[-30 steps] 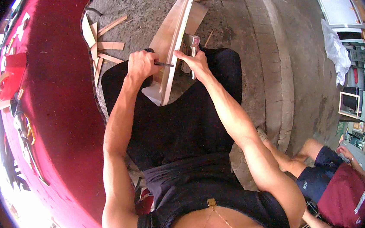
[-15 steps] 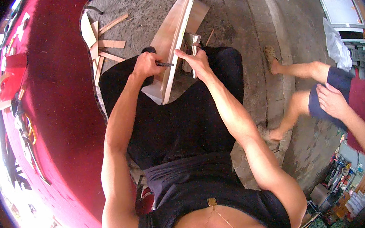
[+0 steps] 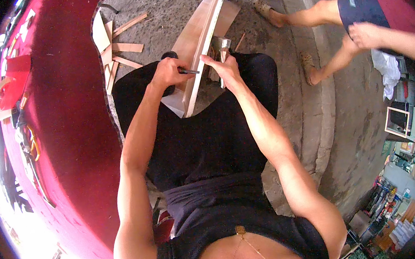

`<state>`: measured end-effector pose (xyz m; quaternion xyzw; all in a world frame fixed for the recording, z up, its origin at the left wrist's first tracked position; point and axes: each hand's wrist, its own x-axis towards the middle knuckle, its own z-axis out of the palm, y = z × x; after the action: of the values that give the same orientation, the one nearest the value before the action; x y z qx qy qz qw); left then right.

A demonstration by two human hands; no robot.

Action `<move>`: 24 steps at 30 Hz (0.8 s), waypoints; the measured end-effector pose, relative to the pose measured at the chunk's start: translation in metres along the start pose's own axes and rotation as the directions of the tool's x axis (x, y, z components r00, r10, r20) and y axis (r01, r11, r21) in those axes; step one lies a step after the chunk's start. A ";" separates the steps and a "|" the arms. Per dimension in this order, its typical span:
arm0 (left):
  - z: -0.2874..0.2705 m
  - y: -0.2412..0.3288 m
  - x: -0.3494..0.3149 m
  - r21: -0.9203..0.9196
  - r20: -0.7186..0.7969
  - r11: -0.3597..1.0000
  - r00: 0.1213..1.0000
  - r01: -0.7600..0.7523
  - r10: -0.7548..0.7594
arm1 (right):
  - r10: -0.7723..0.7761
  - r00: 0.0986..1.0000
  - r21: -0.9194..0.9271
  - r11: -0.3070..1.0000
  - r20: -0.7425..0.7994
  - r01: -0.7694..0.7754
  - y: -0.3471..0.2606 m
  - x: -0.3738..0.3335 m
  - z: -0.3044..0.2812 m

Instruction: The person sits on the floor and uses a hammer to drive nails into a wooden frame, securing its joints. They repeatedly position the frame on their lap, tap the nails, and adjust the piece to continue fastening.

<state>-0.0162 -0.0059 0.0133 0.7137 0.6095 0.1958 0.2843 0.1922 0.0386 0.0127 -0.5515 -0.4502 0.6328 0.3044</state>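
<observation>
A long pale wooden frame or board (image 3: 203,46) stands on edge, slanting between my knees. My left hand (image 3: 167,73) is closed round a black tool (image 3: 168,56) on the board's left side. The tool's narrow dark tip (image 3: 190,72) points right and meets the board's face or lies very close to it. On the other side, my right hand (image 3: 226,68) has its thumb against the board's edge. Its fingers are wrapped round a silver-coloured metal piece (image 3: 223,46), whose kind I cannot make out. A wide thin wooden sheet (image 3: 185,45) lies behind the board.
Several wood offcuts (image 3: 129,47) lie on the rough concrete floor at the far left. A red cloth-like surface (image 3: 77,141) runs along my left, with tools (image 3: 32,145) at its outer side. At the right another person (image 3: 363,17) walks past; shelves and goods (image 3: 397,206) stand beyond.
The other person has stepped forward, toward the far right, with the legs now farther up the view. My hands, the tool and the board have barely moved.
</observation>
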 end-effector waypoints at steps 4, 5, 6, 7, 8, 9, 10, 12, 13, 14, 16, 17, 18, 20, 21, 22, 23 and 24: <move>-0.025 0.019 -0.001 0.002 0.000 0.999 0.999 -0.053 0.053 | 0.021 0.999 -0.046 0.999 -0.031 -0.023 0.014 0.010 -0.007; -0.031 0.020 -0.002 0.025 0.046 0.999 0.998 -0.035 0.034 | 0.006 1.000 -0.003 1.000 -0.007 -0.006 0.009 0.008 -0.004; -0.032 0.017 -0.004 0.039 0.054 0.997 0.997 -0.059 0.057 | 0.007 1.000 -0.012 1.000 -0.007 -0.007 0.007 0.006 -0.003; -0.033 0.013 -0.005 0.053 0.062 0.995 0.995 -0.084 0.081 | 0.009 1.000 -0.021 1.000 -0.007 -0.009 0.006 0.004 -0.002; -0.035 0.013 -0.006 0.066 0.071 0.992 0.992 -0.111 0.106 | 0.009 1.000 -0.030 1.000 -0.008 -0.009 0.002 0.002 -0.002; -0.037 0.014 -0.005 0.076 0.068 0.988 0.989 -0.133 0.128 | 0.012 1.000 -0.051 0.999 -0.018 -0.012 -0.002 -0.001 -0.002; -0.040 0.015 -0.005 0.086 0.066 0.984 0.986 -0.155 0.150 | 0.014 1.000 -0.071 0.997 -0.027 -0.016 -0.007 -0.003 -0.002; -0.048 0.021 -0.003 0.148 0.103 0.971 0.980 -0.186 0.172 | 0.010 0.999 -0.106 0.994 -0.040 -0.014 -0.016 -0.009 -0.002; -0.052 0.025 -0.002 0.200 0.140 0.960 0.976 -0.194 0.168 | 0.003 0.999 -0.120 0.993 -0.040 -0.008 -0.021 -0.011 -0.002; -0.056 0.030 0.000 0.251 0.176 0.946 0.971 -0.205 0.163 | -0.005 0.999 -0.136 0.991 -0.042 0.000 -0.023 -0.012 -0.004; -0.063 0.038 0.007 0.323 0.225 0.908 0.953 -0.268 0.202 | -0.009 1.000 -0.121 0.993 -0.023 0.006 -0.012 -0.005 -0.006; -0.066 0.040 0.009 0.359 0.249 0.885 0.945 -0.295 0.214 | -0.010 1.000 -0.113 0.994 -0.008 0.009 -0.012 -0.004 -0.005; -0.068 0.040 0.010 0.395 0.267 0.866 0.940 -0.306 0.211 | -0.008 1.000 -0.120 0.993 -0.003 0.008 -0.013 -0.004 -0.004; -0.069 0.041 0.013 0.463 0.304 0.822 0.930 -0.332 0.205 | -0.004 1.000 -0.134 0.991 0.004 0.005 -0.015 -0.005 -0.004; -0.070 0.041 0.014 0.482 0.306 0.808 0.929 -0.340 0.209 | -0.006 1.000 -0.129 0.992 0.005 0.007 -0.015 -0.005 -0.003; -0.070 0.043 0.014 0.501 0.307 0.793 0.928 -0.348 0.213 | -0.008 1.000 -0.125 0.992 0.006 0.009 -0.014 -0.005 -0.003; -0.070 0.048 0.016 0.517 0.310 0.777 0.925 -0.360 0.222 | -0.012 1.000 -0.121 0.993 0.002 0.012 -0.013 -0.005 -0.005; -0.071 0.054 0.017 0.538 0.321 0.761 0.923 -0.363 0.213 | -0.012 1.000 -0.127 0.992 -0.009 0.011 -0.009 -0.003 -0.006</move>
<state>-0.0163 0.0176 0.1011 0.8699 0.4829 -0.0487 0.0874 0.1975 0.0416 0.0224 -0.5704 -0.4913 0.5983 0.2744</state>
